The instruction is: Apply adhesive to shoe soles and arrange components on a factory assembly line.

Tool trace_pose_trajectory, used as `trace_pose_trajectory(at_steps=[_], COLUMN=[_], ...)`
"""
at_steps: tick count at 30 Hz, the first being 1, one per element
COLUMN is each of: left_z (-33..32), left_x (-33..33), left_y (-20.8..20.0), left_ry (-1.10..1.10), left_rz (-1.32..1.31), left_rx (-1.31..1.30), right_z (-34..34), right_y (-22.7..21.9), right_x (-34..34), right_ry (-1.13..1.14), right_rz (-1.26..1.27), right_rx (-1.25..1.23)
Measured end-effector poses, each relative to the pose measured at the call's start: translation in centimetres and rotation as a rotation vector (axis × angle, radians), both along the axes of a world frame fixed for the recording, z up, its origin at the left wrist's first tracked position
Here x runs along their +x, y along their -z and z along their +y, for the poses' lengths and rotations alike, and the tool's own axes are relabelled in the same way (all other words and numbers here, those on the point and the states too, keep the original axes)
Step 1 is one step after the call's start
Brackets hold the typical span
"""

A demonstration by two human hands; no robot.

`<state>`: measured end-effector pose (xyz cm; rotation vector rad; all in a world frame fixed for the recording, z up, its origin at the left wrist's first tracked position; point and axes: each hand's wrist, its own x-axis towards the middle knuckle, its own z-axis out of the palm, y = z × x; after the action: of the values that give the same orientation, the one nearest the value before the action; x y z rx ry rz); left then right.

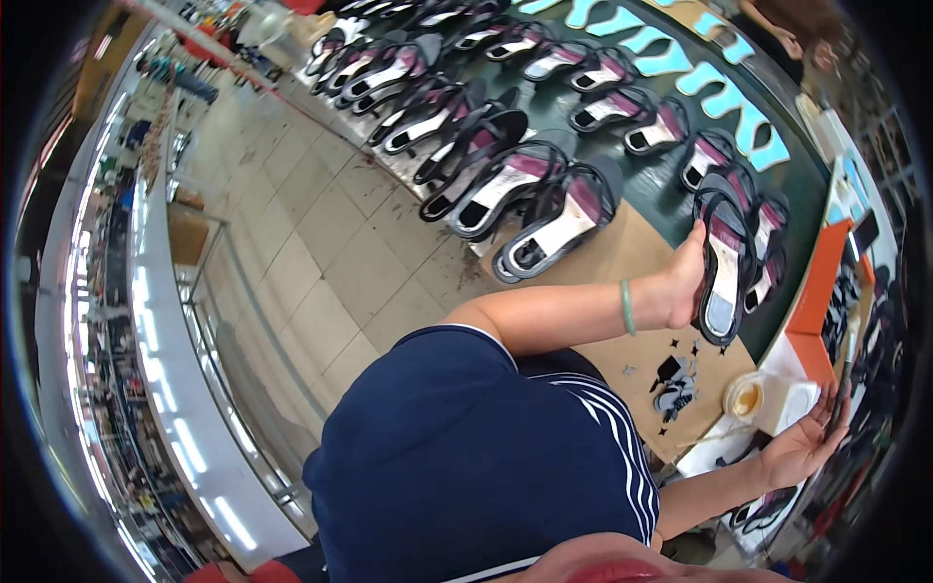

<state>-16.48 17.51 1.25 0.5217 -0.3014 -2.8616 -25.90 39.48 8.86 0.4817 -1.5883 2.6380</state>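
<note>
1. Head view: two hands, one held sandal [721, 267]. The sandal is in the left hand [686, 287], toe end pointing away from the body.
2. Left hand: clamped on the sandal, thumb along its left side; the remaining fingers are mostly hidden.
3. Left arm: extended rightward, forearm nearly level. One pale green bracelet [627, 307] encircles the wrist.
4. Right hand [802, 447]: palm turned upward, fingers outstretched and slightly curled at one thin dark tool [847, 374]. Cannot tell whether they grip it. Forearm is low, reaching rightward.
5. Right of the left hand: two sandals, just beside the held one.
6. Left of the left hand: one sandal on a brown sheet [637, 248]; farther rows overlap, preventing a full count.
7. Well beyond the left hand: at least seven turquoise cut-outs [766, 141].
8. Left of the right hand, near it: one pot [729, 396], amber contents.
9. Bodyward of the left hand: at least four star-shaped pieces [674, 343].
</note>
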Motion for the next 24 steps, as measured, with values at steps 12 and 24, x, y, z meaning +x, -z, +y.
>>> trace_pose_trajectory(at_steps=[12, 24], left_z=[-19.2, -28.0], left_x=[22.9, 34.7], left_y=[-5.9, 2.0], left_ry=[-0.32, -0.49], left_rz=[0.043, -0.486], left_rx=[-0.627, -0.834], right_z=[-2.2, -4.9], right_y=[5.2, 6.1], right_x=[0.4, 0.8], right_ry=[-0.399, -0.491], right_rz=[-0.005, -0.091], right_rx=[0.069, 0.107])
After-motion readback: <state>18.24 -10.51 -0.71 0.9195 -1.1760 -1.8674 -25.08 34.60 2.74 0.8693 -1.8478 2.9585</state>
